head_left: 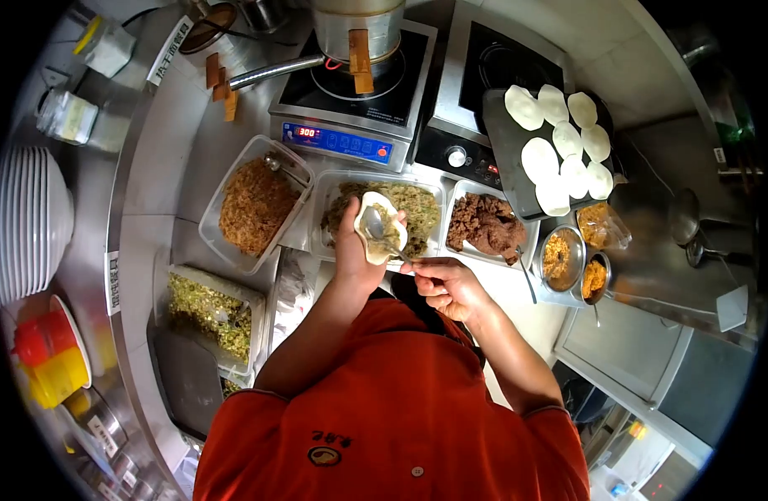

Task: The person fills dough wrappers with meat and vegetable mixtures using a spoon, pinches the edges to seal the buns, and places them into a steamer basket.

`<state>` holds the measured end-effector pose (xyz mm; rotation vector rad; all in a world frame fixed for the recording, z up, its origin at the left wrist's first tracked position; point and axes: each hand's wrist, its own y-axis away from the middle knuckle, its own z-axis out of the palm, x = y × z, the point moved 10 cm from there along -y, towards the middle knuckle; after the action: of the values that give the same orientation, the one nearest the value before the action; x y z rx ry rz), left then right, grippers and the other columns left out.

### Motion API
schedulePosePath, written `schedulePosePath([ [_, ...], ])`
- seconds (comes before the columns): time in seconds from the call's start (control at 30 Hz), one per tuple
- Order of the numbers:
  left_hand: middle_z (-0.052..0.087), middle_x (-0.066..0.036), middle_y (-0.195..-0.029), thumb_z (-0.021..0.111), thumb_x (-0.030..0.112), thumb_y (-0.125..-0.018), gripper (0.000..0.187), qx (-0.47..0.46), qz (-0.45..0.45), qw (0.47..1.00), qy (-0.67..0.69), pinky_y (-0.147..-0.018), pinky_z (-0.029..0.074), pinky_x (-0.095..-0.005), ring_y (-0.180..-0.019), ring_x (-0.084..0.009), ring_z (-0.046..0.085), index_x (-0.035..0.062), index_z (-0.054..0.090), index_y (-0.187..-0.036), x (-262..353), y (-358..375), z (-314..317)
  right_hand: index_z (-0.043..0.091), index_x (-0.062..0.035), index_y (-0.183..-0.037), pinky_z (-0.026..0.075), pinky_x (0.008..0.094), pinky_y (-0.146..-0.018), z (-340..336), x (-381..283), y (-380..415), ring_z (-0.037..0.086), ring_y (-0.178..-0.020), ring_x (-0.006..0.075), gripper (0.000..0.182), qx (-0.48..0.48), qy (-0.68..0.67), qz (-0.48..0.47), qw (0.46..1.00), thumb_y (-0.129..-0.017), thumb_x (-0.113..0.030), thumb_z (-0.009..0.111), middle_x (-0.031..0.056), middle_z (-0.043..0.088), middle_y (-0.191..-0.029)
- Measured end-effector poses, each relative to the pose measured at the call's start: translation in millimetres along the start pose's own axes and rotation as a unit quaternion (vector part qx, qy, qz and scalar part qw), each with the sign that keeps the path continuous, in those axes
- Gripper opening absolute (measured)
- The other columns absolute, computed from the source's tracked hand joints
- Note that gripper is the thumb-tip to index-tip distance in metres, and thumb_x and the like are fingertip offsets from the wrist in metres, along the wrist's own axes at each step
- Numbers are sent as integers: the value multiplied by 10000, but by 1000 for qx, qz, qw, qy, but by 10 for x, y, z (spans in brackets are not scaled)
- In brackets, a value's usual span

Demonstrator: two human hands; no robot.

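My left hand (351, 247) cradles a round white dough wrapper (381, 228) with some greenish filling in it, held over the middle filling tub (382, 210). My right hand (445, 285) grips the handle of a metal spoon (374, 224), and the spoon's bowl rests inside the wrapper. Several more flat dough wrappers (561, 149) lie on a dark tray (504, 142) to the right, over the second cooktop.
A tub of brown shredded filling (255, 205) stands left, a tub of dark brown paste (487, 226) right, two small metal bowls (574, 264) beyond it. A tray of green chopped filling (211, 312) lies at lower left. An induction cooker (354, 100) bears a steel pot. White plates (27, 221) are stacked far left.
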<state>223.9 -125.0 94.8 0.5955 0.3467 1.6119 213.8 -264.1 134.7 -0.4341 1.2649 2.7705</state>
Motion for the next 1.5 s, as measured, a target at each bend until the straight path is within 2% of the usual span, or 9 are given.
schedulePosePath([
  [0.57, 703, -183, -1188, 404, 333, -1070, 441, -146, -11, 988, 59, -999, 526, -471, -1134, -339, 658, 14, 657, -1240, 57, -150, -45, 638, 105, -1220, 225, 184, -407, -147, -171, 86, 302, -528, 29, 279, 9, 31, 20, 999, -1065, -102, 531, -30, 417, -713],
  [0.73, 625, -92, -1361, 352, 415, -1132, 461, -28, 5, 1000, 5, -1077, 488, -452, -1234, -261, 617, 80, 579, -1353, 312, -58, -477, 686, 78, -1157, 258, 187, -443, -122, -452, 206, 350, -523, 26, 227, 46, 130, -86, 987, -1060, -52, 528, 5, 531, -722],
  [0.8, 636, -102, -1344, 376, 374, -1120, 427, -54, 225, 797, -558, -1055, 509, -463, -1226, -267, 632, 72, 582, -1341, 734, 232, -341, 713, 43, -1098, 378, 243, -487, -312, -599, 150, 477, -551, 96, 186, 145, 348, -179, 909, -1016, 0, 553, 74, 616, -745],
  [0.87, 638, -106, -1338, 381, 374, -1117, 428, -52, 224, 837, -497, -1051, 512, -463, -1226, -271, 633, 70, 582, -1342, 801, 280, -465, 720, 36, -1071, 508, 347, -601, -134, -654, 186, 638, -654, 247, 177, 164, 628, -370, 664, -951, 32, 589, 164, 669, -782],
  [0.93, 642, -115, -1324, 391, 373, -1112, 430, -46, 225, 903, -362, -1044, 518, -464, -1224, -279, 635, 66, 581, -1345, 869, 313, -634, 711, 38, -1084, 571, 460, -741, 108, -517, 140, 691, -803, 413, 203, 149, 696, -388, 586, -904, 33, 619, 242, 686, -893],
  [1.03, 646, -123, -1311, 401, 373, -1106, 433, -38, 225, 949, -220, -1037, 525, -464, -1223, -287, 638, 61, 580, -1347, 942, 380, -661, 696, 30, -1157, 579, 467, -746, 134, -363, -35, 695, -825, 409, 268, 158, 743, -385, 524, -901, 20, 619, 244, 688, -972],
  [1.1, 641, -128, -1317, 370, 332, -1108, 427, 147, 80, 986, -23, -1035, 525, -473, -1227, -301, 635, 53, 567, -1365, 732, 382, -1013, 666, 17, -1250, 588, 466, -761, 78, -211, -171, 699, -863, 407, 349, 153, 790, -360, 472, -909, -12, 598, 246, 685, -1047],
  [1.33, 630, -137, -1324, 338, 256, -1103, 413, 150, 39, 988, -19, -1032, 533, -474, -1217, -313, 636, 34, 536, -1390, 665, 549, -1224, 639, 22, -1280, 618, 467, -784, -128, 68, -377, 730, -857, 431, 393, 104, 843, -276, 450, -914, -60, 525, 291, 688, -1141],
  [1.5, 634, -146, -1330, 352, 318, -1091, 444, 95, 84, 992, -4, -1041, 519, -492, -1236, -323, 622, 45, 560, -1374, 730, 502, -1233, 703, 69, -1133, 592, 435, -800, -306, -79, -521, 746, -851, 351, 282, 73, 769, -222, 596, -913, -25, 556, 259, 729, -942],
])
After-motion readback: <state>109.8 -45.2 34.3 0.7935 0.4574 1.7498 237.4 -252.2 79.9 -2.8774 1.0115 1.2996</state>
